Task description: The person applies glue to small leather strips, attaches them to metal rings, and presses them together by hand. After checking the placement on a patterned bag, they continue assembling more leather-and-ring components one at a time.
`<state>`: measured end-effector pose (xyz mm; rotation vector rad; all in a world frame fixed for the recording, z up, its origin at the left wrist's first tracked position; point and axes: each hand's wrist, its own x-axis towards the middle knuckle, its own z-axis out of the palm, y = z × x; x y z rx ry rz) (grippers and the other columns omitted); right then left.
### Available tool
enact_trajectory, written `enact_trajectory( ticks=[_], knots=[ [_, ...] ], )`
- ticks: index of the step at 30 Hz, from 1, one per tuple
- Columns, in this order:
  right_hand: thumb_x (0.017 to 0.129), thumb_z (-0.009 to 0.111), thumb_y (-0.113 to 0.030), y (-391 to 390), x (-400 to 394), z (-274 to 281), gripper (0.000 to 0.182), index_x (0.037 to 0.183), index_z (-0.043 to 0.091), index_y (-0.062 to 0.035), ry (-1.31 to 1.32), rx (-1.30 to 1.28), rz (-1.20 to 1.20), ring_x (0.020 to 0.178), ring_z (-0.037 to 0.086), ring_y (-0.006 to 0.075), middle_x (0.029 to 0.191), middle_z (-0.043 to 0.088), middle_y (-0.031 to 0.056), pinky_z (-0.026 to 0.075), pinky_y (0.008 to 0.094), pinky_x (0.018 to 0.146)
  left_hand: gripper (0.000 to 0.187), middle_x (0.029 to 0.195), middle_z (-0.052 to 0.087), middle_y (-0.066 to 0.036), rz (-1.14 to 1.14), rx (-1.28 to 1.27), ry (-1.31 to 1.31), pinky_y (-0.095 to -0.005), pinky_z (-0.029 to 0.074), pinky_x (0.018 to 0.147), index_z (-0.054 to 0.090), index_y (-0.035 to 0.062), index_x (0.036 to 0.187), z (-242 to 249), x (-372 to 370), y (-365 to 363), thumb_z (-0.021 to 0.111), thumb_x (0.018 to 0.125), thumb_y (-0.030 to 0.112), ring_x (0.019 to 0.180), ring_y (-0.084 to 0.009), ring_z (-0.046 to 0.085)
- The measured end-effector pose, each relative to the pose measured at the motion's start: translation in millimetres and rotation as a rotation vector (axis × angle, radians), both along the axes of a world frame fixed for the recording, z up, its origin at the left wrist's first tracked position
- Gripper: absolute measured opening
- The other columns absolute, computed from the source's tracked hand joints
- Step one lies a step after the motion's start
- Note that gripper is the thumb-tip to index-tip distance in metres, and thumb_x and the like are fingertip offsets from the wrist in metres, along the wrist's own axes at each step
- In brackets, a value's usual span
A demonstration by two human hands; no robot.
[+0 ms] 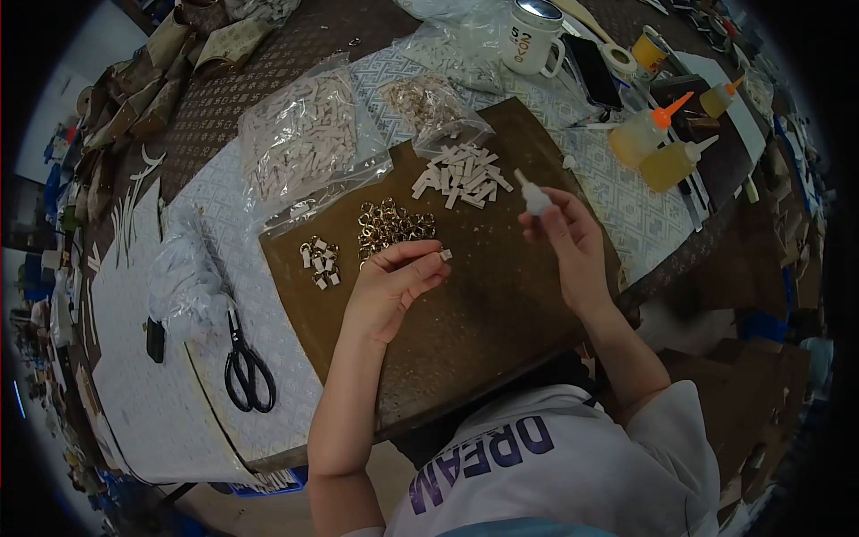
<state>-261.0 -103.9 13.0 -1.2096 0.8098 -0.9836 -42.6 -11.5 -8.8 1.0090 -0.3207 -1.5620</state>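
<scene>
My left hand (394, 285) pinches a small white strip (446, 255) between thumb and fingertips, over the brown board (483, 304). In my right hand (575, 243) is a small white dropper bottle (535, 199), its thin nozzle pointing up and to the left. Just beyond the left hand lies a heap of gold-coloured metal rings (390, 220). To its left sits a small group of rings with white tabs on them (320, 261). Loose white strips (463, 174) are piled near the board's far edge, left of the bottle.
Clear bags of white strips (300, 134) and pale pieces (429, 103) lie at the back. Black-handled scissors (249, 374) rest left, beside a crumpled plastic bag (190, 273). A lidded mug (530, 40), a phone (592, 73) and yellowish squeeze bottles (637, 139) stand or lie back right.
</scene>
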Motion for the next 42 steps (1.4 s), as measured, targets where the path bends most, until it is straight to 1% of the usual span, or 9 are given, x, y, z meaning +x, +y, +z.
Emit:
enact_trajectory(
  ticks=[3,4,10,13,19,25,33,39,42],
  knots=[
    [0.094,0.053,-0.019,-22,-10,-9,0.039,0.126,0.046,0.0007,-0.048,0.096,-0.142,0.089,0.057,0.0094,0.104,0.06,0.006,0.046,0.0256,0.079,0.021,0.088,0.067,-0.009,-0.018,0.01,-0.033,-0.0243,0.054,0.071,0.065,-0.0009,0.099,2,0,-1,0.069,0.079,0.002,0.079,-0.0169,0.066],
    [0.095,0.052,-0.018,-28,-12,-12,0.042,0.131,0.042,0.0004,-0.041,0.062,-0.187,0.093,0.056,0.01,0.106,0.059,0.0066,0.045,0.0254,0.083,0.02,0.087,0.067,-0.009,-0.019,0.007,-0.038,-0.0242,0.054,0.071,0.065,-0.0007,0.099,3,-1,-1,0.069,0.079,0.002,0.078,-0.0165,0.066],
    [0.092,0.053,-0.007,-69,-22,-47,0.035,0.125,0.043,0.0014,0.159,-0.317,-0.252,0.1,0.055,0.0133,0.11,0.058,0.0087,0.044,0.0263,0.087,0.018,0.086,0.067,-0.008,-0.047,-0.004,-0.092,-0.0239,0.054,0.07,0.065,-0.0002,0.095,3,-2,-1,0.069,0.078,0.003,0.075,-0.0145,0.065],
    [0.091,0.054,-0.003,-71,-21,-57,0.032,0.12,0.042,0.0003,0.165,-0.325,-0.244,0.102,0.055,0.0138,0.112,0.058,0.0095,0.044,0.0258,0.087,0.019,0.084,0.067,-0.008,-0.058,0.019,-0.136,-0.0239,0.054,0.069,0.065,-0.0003,0.095,5,-2,-1,0.07,0.077,0.002,0.074,-0.0141,0.065],
    [0.089,0.055,-0.001,-68,-17,-59,0.029,0.115,0.041,-0.0014,0.212,-0.366,-0.188,0.1,0.057,0.0141,0.109,0.06,0.0092,0.044,0.0264,0.086,0.02,0.083,0.067,-0.008,-0.07,0.03,-0.159,-0.024,0.053,0.069,0.065,-0.0002,0.095,5,-3,-2,0.071,0.075,0.002,0.073,-0.0142,0.065],
    [0.087,0.057,0.001,-66,-15,-54,0.03,0.113,0.042,-0.0044,0.229,-0.335,-0.119,0.1,0.057,0.0137,0.109,0.06,0.008,0.044,0.0268,0.087,0.019,0.083,0.067,-0.008,-0.074,0.02,-0.148,-0.0241,0.053,0.069,0.065,-0.0002,0.094,3,-2,-2,0.071,0.075,0.002,0.074,-0.0139,0.065],
    [0.085,0.059,0.002,-64,-14,-52,0.032,0.112,0.043,-0.0053,0.294,-0.367,-0.111,0.101,0.058,0.0144,0.109,0.06,0.0077,0.044,0.0274,0.087,0.019,0.082,0.067,-0.007,-0.075,0.024,-0.16,-0.0234,0.053,0.068,0.065,0.0002,0.093,5,-2,-2,0.071,0.075,0.002,0.073,-0.0135,0.065],
    [0.084,0.059,0.002,-63,-13,-52,0.033,0.112,0.042,-0.0057,0.339,-0.371,-0.105,0.1,0.059,0.015,0.108,0.061,0.0078,0.044,0.0278,0.087,0.013,0.08,0.066,-0.006,-0.066,-0.001,-0.139,-0.0232,0.052,0.065,0.062,0.003,0.084,3,-2,-2,0.07,0.075,0.001,0.07,-0.0133,0.064],
    [0.084,0.06,0.001,-65,-13,-55,0.034,0.112,0.042,-0.0053,0.342,-0.395,-0.109,0.099,0.059,0.0156,0.108,0.061,0.0083,0.043,0.0287,0.088,0.015,0.08,0.065,-0.007,-0.062,-0.009,-0.099,-0.0235,0.052,0.064,0.056,0.006,0.078,3,-2,-2,0.07,0.075,0.0,0.07,-0.0133,0.063]
  ],
)
